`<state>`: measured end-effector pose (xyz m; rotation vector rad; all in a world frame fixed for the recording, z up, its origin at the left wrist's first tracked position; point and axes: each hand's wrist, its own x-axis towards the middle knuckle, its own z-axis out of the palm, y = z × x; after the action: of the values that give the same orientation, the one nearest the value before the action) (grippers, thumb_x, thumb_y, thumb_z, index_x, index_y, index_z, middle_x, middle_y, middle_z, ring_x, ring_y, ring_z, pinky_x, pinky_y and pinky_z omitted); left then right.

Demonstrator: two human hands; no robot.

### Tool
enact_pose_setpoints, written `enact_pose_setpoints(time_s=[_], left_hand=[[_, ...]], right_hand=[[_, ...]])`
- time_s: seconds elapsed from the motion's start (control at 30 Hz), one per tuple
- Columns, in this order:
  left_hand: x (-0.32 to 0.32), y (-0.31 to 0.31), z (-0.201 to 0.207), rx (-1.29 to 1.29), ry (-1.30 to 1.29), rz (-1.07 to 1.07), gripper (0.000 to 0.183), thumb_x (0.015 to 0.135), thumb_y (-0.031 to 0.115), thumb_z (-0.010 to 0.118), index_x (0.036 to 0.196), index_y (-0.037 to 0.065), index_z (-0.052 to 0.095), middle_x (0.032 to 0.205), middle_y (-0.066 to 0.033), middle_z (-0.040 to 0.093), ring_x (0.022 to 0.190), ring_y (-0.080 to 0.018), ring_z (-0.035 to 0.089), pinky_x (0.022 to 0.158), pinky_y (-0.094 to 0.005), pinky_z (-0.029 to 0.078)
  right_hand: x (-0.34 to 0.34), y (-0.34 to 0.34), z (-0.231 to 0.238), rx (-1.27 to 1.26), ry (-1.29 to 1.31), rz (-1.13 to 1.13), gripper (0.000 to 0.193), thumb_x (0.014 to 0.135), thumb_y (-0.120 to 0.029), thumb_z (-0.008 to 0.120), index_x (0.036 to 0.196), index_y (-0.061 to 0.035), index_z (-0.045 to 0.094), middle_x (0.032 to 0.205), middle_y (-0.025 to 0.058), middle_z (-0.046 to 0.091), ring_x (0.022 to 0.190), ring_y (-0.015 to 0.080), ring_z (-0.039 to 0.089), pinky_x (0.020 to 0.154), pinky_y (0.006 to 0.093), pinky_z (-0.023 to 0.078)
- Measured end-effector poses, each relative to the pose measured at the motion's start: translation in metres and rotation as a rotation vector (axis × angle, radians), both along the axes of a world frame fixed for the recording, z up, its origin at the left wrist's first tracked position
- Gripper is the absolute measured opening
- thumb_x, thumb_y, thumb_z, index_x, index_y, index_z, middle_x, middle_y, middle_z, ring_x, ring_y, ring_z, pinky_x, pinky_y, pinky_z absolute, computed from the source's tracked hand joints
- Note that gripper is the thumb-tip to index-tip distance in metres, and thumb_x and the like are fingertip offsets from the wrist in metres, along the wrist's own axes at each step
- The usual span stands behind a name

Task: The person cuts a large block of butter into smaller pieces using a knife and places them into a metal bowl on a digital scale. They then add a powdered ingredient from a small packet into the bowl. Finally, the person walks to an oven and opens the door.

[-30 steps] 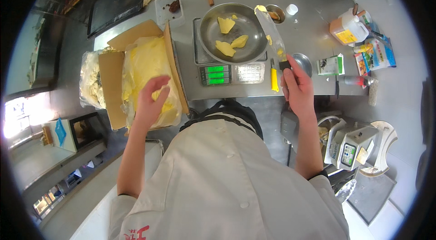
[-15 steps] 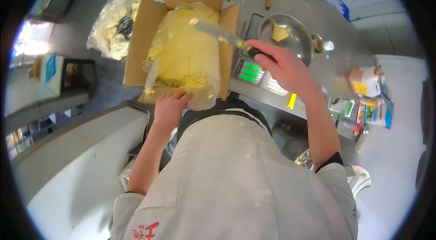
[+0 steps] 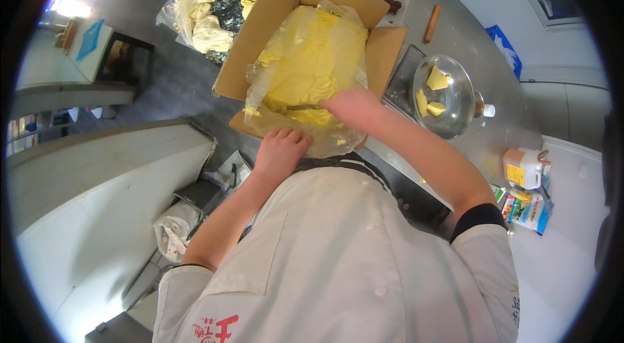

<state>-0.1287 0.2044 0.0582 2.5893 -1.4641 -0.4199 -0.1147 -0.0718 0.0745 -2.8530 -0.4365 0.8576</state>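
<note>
A cardboard box lined with clear plastic stands before me, holding a large yellow block of butter or similar fat. In my right hand is a knife, its long metal blade lying low in the yellow block near the box's near side. The fingers hide its handle. My left hand is at the near edge of the box, its fingers bent over the plastic liner. Its thumb is hidden. To the right, a round steel bowl contains several yellow pieces.
A bag of pale dough-like lumps lies left of the box. Under the bowl's left side is a dark scale platform. Further back are a white tray with brown bits and a brown stick. A jug stands far right.
My right hand has brought the knife from over the box's right side down into the near part of the yellow block. More yellow pieces show in the bowl. The view has shifted.
</note>
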Motion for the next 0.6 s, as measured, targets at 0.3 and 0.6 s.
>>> enact_pose_setpoints(time_s=[0.3,0.6], left_hand=[[0.006,-0.006,0.0,0.0,0.028,-0.004,0.048,0.092,0.029,0.069,0.139,0.02,0.071,0.133,-0.0038,0.073,0.127,-0.0283,0.068,0.105,-0.0452,0.053],[0.007,-0.006,-0.003,-0.249,-0.035,-0.006,0.035,0.086,0.023,0.07,0.119,0.015,0.072,0.108,-0.0044,0.069,0.107,-0.0289,0.07,0.092,-0.0449,0.055]], right_hand=[[-0.018,0.006,-0.015,0.08,0.153,-0.116,0.036,0.105,-0.02,0.059,0.137,-0.0165,0.074,0.11,0.0199,0.079,0.107,0.0409,0.076,0.09,0.0528,0.061],[0.005,-0.002,-0.041,0.372,0.43,-0.187,0.04,0.106,-0.022,0.058,0.141,-0.0101,0.072,0.101,0.0175,0.079,0.094,0.0341,0.078,0.083,0.0481,0.06]])
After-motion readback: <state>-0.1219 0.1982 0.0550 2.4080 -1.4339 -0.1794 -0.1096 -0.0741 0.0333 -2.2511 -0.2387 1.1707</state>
